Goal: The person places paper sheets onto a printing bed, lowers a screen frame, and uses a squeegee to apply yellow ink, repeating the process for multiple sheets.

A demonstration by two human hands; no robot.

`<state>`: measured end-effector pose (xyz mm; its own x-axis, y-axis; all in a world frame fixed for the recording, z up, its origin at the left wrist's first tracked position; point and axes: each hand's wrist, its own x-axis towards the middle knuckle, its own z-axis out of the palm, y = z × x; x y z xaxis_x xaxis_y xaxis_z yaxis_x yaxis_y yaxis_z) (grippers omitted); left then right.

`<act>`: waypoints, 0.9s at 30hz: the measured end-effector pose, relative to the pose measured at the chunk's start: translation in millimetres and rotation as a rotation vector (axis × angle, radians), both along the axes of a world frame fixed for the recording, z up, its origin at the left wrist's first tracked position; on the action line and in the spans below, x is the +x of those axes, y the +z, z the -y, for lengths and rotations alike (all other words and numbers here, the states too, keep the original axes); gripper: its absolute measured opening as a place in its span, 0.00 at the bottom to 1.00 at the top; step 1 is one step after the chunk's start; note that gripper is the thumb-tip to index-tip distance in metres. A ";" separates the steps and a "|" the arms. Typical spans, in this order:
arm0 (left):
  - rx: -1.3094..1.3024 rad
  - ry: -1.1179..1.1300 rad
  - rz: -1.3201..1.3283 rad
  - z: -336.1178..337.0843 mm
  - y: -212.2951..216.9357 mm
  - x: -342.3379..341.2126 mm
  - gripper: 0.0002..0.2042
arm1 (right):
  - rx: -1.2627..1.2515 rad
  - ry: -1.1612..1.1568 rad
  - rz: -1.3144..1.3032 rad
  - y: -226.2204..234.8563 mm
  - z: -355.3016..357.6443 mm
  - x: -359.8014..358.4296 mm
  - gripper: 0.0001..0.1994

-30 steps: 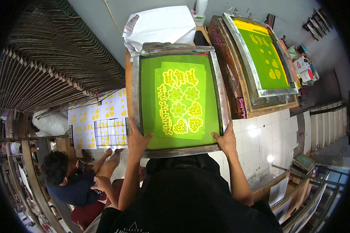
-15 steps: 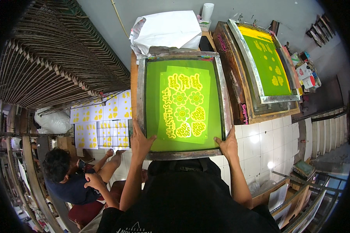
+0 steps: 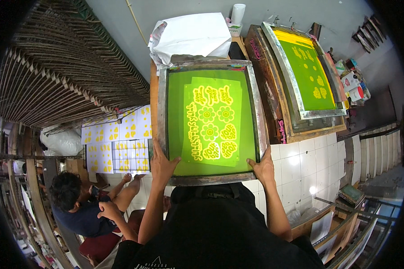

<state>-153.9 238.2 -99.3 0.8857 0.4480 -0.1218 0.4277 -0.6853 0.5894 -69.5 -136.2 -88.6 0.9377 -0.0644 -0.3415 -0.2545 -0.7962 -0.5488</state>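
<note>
While the frame sits flat on the wooden table (image 3: pixel 153 96), plenty crowds in around it: a heap of white paper (image 3: pixel 191 33) lies at its far end, touching the frame's top edge, with a white roll (image 3: pixel 237 13) standing just behind. To the right, a second green screen (image 3: pixel 306 74) leans tilted in its own wooden bed. On the floor to the left lie printed sheets (image 3: pixel 116 141) with yellow shapes, and beside them a seated person (image 3: pixel 83 204) bends over something I cannot make out. A drying rack (image 3: pixel 63 67) of slats fills the far left. Nothing lies over the screen printing frame (image 3: pixel 211 121) itself, a metal-edged rectangle with bright green mesh carrying yellow flowers, hearts and lettering. The left hand (image 3: pixel 162 162) clasps its near-left corner, fingers spread onto the mesh; the right hand (image 3: pixel 264 167) grips the near-right corner, thumb on the rim.
</note>
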 end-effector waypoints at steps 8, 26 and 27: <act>-0.047 0.013 -0.021 -0.9 5.7 2.3 0.57 | 0.032 0.008 0.032 0.4 3.0 1.0 0.55; -0.337 0.240 -0.039 -28.4 -1.0 45.8 0.29 | 0.332 -0.141 -0.072 -12.3 13.7 23.0 0.26; -0.338 0.257 -0.043 -29.0 -3.3 47.2 0.27 | 0.344 -0.158 -0.077 -13.8 14.4 22.8 0.25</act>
<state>-106.7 267.2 -102.7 0.7414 0.5819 -0.3342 0.5884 -0.3244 0.7406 -46.7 -150.6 -102.4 0.8960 -0.0757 -0.4375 -0.4106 -0.5164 -0.7515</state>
